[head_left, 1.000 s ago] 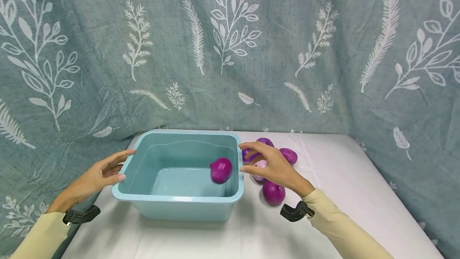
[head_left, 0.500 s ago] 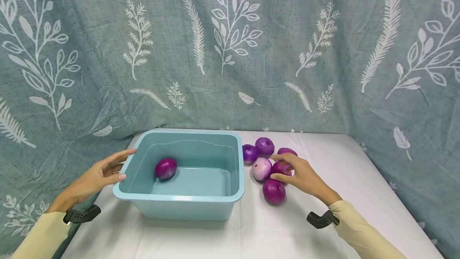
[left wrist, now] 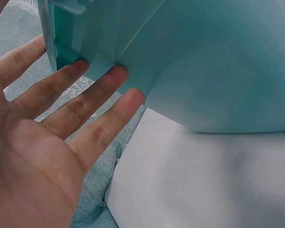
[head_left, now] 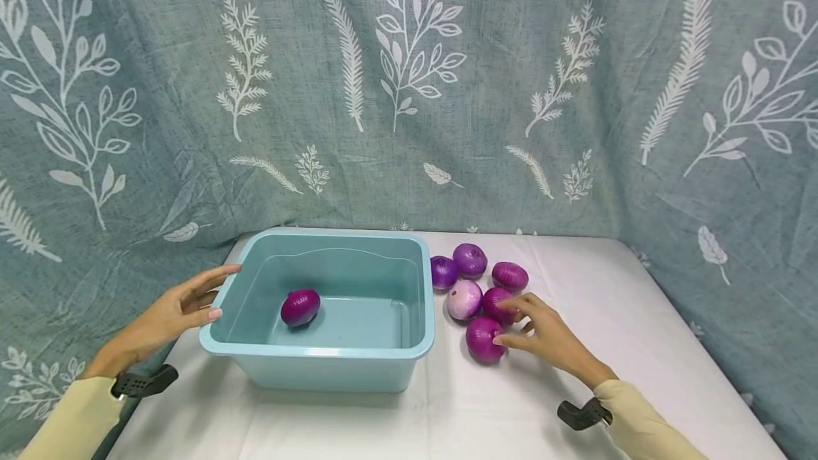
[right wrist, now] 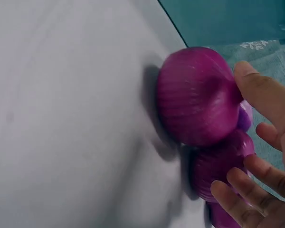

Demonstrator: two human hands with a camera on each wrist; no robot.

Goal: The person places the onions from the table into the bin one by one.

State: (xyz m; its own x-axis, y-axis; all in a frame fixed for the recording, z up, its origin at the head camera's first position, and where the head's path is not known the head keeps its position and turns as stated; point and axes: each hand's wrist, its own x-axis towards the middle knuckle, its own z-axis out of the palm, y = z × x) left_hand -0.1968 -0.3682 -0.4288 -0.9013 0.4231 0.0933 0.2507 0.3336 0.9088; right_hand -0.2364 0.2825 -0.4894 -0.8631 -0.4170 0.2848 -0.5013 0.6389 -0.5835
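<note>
My left hand (head_left: 172, 312) rests against the left side of a light blue plastic tub (head_left: 326, 373). In the left wrist view its fingers (left wrist: 102, 126) are stretched out along the tub's outer wall. One red onion (head_left: 300, 308) lies inside, left of the middle. Right of the tub, my right hand (head_left: 552, 339) hovers over the front of a group of red onions, fingers loosely spread. Its thumb is right at the stem of the nearest onion (head_left: 483, 341), seen large in the right wrist view. The fingers reach over a second onion (right wrist: 221, 166) behind it.
Several more onions stand behind: a pale-topped one (head_left: 464, 299), two violet ones near the tub's right wall, and a magenta one (head_left: 510, 276) farther right. A white cloth (head_left: 639, 346) covers the table. Grey-green leaf-patterned fabric (head_left: 396, 162) hangs around the back and sides.
My right hand has moved from the tub's right rim to the front onions. The onion in the tub rolled left, then slightly back right. My left hand has stayed put.
</note>
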